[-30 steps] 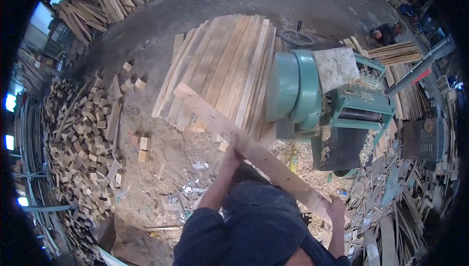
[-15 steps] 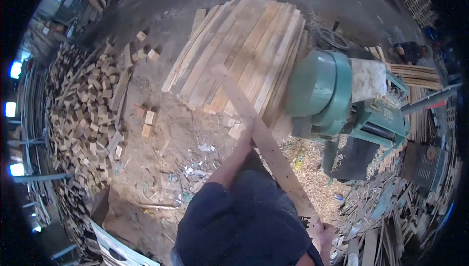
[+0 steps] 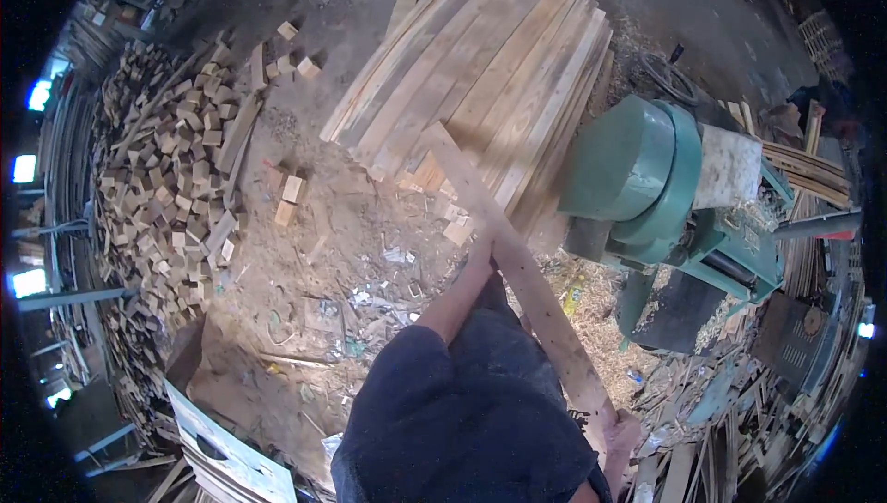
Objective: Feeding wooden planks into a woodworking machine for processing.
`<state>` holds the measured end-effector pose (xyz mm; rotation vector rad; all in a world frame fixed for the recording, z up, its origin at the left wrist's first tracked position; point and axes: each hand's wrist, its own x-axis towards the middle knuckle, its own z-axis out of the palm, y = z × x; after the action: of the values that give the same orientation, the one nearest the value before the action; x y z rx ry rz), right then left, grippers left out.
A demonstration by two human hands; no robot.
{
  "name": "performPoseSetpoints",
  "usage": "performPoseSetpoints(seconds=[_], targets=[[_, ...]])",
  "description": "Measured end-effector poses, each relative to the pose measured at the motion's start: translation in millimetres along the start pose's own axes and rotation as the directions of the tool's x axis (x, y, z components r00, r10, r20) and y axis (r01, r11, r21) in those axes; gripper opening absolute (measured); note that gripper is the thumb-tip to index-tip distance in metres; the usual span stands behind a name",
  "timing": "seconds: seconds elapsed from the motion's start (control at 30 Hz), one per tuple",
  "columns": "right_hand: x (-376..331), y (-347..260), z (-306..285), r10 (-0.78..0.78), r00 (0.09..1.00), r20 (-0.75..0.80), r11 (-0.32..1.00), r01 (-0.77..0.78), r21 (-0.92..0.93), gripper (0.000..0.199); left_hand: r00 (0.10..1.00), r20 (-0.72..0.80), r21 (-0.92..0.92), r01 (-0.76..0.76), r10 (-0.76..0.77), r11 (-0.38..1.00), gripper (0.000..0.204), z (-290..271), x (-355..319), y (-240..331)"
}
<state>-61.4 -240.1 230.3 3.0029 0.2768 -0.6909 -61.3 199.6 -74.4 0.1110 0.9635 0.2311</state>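
Note:
I hold a long pale wooden plank (image 3: pixel 517 267) with both hands. It runs from the stack of planks (image 3: pixel 490 87) on the ground back toward my right side. My left hand (image 3: pixel 482 246) grips the plank near its middle, arm stretched forward. My right hand (image 3: pixel 621 434) grips its near end at the lower right. My dark blue clothing fills the bottom centre. The plank's far end lies over the near edge of the stack.
A green machine (image 3: pixel 647 189) with a round housing stands right of the stack. A heap of small wooden blocks (image 3: pixel 171 161) lies at the left. Sawdust and scraps cover the ground (image 3: pixel 351 254). More timber is piled at the right edge (image 3: pixel 804 170).
The view has swung so the stack and the green machine sit farther right and lower. The plank has turned steeper in the picture, and my right hand has dropped toward the lower edge.

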Motion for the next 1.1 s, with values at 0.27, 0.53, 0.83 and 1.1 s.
performPoseSetpoints(seconds=[0.27, 0.53, 0.83, 1.1], targets=[[2.1, 0.1, 5.7, 0.018, 0.999, 0.042, 0.997, -0.021, 0.075, 0.059, 0.993, 0.029, 0.018, -0.115, 0.115, 0.993, 0.027, 13.6, -31.8, 8.9], [23.1, 31.3, -9.8, -0.086, 0.993, 0.086, 0.996, 0.084, 0.029, 0.059, 0.994, -0.098, 0.062, -0.051, 0.056, 0.997, 0.026, -28.2, -40.9, -3.8], [73.2, -74.4, -61.2, -0.310, 0.951, 0.006, 0.930, 0.305, -0.206, 0.052, 0.886, -0.254, 0.252, -0.327, 0.388, 0.911, 0.043, -83.1, -73.8, 51.3], [93.9, -195.6, -82.8, -0.709, 0.695, -0.121, 0.691, 0.648, -0.321, 0.040, 0.940, -0.219, -0.216, -0.309, 0.263, 0.926, 0.055, -62.9, -57.0, 106.5]])
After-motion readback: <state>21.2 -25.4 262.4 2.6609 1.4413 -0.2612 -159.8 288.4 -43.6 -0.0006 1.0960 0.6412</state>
